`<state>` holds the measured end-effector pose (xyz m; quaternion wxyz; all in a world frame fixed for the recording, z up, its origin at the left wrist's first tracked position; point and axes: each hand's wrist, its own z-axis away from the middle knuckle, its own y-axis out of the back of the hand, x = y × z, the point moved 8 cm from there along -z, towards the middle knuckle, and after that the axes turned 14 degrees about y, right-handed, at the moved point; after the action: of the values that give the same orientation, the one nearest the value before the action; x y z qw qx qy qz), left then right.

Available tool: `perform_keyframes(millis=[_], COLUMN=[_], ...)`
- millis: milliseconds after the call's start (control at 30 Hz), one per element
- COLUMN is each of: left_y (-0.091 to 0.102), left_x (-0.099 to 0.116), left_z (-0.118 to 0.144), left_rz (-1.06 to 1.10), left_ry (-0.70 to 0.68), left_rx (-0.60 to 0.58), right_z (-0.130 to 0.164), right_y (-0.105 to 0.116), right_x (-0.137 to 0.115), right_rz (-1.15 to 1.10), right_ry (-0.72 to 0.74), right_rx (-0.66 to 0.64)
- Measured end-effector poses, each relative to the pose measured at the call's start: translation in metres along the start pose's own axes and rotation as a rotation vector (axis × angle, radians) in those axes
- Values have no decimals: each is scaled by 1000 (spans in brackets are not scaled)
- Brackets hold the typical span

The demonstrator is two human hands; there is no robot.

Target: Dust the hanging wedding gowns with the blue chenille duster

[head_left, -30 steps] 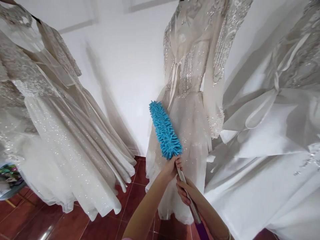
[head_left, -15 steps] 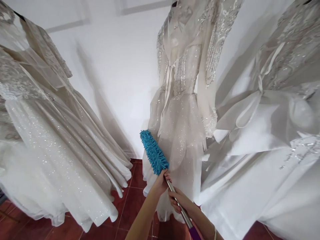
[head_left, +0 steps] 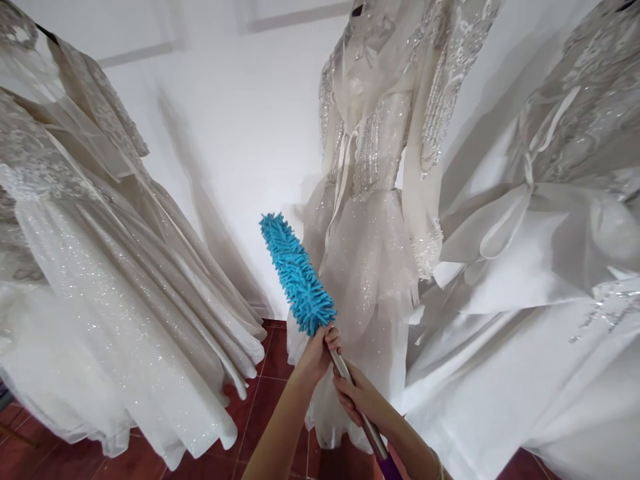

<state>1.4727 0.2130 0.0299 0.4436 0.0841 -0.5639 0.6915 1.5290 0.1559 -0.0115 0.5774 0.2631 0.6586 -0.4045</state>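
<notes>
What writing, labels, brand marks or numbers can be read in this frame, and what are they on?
None: no word, label, brand or number can be read.
The blue duster, its metal pole and purple grip show no print.
The left hand and right hand hold the pole.
The gowns, such as the middle gown, carry only sequins and beading.
The wall is bare.

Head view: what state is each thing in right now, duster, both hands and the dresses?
Blue duster: held up, head tilted up-left, just left of the middle dress's skirt; contact unclear.
Left hand: closed on the metal handle just below the duster head.
Right hand: closed on the handle lower down.
Middle dress: hanging against the wall.
Left dress: hanging, skirt spread.
Right dress: hanging, skirt close to the right arm.
</notes>
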Motion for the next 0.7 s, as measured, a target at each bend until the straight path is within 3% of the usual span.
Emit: perform_keyframes(millis=[167, 333, 467, 700], left_y=[-55, -74, -61, -2], left_x=[16, -1, -20, -51], left_z=[12, -6, -18, -20], left_rz=[-177, -193, -128, 2], left_ry=[-17, 70, 120, 199], left_rx=[-121, -146, -75, 87], right_z=[10, 28, 34, 29], right_y=[6, 23, 32, 25], right_x=[-39, -44, -23, 36], right_rz=[38, -3, -35, -88], right_ry=[109, 88, 55, -19], right_rx=[69, 184, 262, 201])
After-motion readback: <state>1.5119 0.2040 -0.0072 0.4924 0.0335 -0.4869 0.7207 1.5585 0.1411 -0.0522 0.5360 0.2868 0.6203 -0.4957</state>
